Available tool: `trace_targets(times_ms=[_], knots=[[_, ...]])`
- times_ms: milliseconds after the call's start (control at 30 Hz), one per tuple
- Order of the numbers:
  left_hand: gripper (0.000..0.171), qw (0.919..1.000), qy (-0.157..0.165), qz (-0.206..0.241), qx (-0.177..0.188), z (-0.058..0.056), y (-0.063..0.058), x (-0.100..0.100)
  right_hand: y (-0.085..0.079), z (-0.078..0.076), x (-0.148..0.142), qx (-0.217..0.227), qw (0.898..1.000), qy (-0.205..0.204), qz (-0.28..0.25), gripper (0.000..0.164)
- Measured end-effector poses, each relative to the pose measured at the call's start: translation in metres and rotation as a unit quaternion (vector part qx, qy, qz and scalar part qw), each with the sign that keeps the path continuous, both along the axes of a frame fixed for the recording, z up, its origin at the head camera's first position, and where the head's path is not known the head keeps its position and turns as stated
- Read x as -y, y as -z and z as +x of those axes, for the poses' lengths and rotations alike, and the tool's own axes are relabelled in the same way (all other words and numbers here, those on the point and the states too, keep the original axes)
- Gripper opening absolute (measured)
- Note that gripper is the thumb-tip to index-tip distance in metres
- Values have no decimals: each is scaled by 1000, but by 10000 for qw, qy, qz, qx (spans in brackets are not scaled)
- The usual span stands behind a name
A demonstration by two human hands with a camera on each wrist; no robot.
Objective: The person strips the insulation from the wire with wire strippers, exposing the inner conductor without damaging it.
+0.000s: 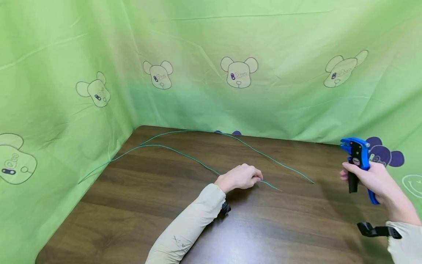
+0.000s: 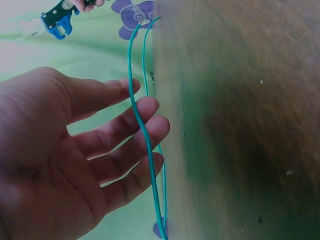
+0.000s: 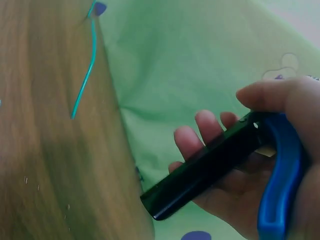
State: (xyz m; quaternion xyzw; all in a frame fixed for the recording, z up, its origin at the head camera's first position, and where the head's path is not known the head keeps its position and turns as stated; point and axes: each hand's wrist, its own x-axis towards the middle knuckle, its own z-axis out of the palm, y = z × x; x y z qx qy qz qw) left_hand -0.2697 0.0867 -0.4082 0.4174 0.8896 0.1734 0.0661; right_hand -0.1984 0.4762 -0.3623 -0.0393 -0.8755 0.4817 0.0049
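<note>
A thin green wire (image 1: 201, 163) runs in a long loop across the brown table. My left hand (image 1: 240, 177) is low over the table, with thumb and forefinger pinching the wire a little short of one end, whose tip looks copper-coloured. In the left wrist view the wire (image 2: 151, 155) crosses in front of the other, loosely bent fingers (image 2: 125, 162). Raised at the right, my right hand (image 1: 379, 179) grips a blue and black wire stripper (image 1: 360, 156), its head upward. In the right wrist view, fingers curl around its black handle (image 3: 200, 172), beside the blue one.
The wire's other end lies on the table (image 1: 290, 209) farther back, between my hands. Its loop reaches the left table edge. Green printed cloth (image 1: 197, 95) hangs behind and to the left. Small specks dot the tabletop.
</note>
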Motion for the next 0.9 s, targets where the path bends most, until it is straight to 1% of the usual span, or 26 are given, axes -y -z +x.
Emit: trace_targets(times_ms=[67, 167, 333, 433, 500, 567, 667, 767, 900], knots=[[22, 10000, -1, 1, -15, -1, 1, 0, 3, 0, -2, -45, 9993, 104, 349, 23], [22, 10000, -5, -35, -33, -2, 0, -1, 6, 0, -6, -91, 9971, 237, 720, 21], [22, 9999, -82, -98, -98, -6, -5, -4, 8, 0, -10, -147, 9952, 381, 893, 15], [22, 9997, -144, -113, -151, -9, -9, -8, 7, 1, -12, -131, 9881, 464, 1461, 30], [22, 9996, -144, -132, -227, -10, -11, -12, 6, 1, -14, -82, 9806, 505, 1893, 41], [23, 9994, -142, -160, -273, -12, -13, -16, 7, 1, -15, -29, 9727, 553, 2255, 47], [23, 9990, -116, -169, -400, -15, -16, -23, 8, 2, -18, 33, 9673, 614, 2459, 49], [23, 9986, -160, -144, -484, -19, -18, -31, 9, 4, -20, 39, 9631, 663, 2607, 48], [24, 9983, -240, -123, -523, -22, -20, -43, 11, 9, -22, 16, 9602, 651, 2717, 45]])
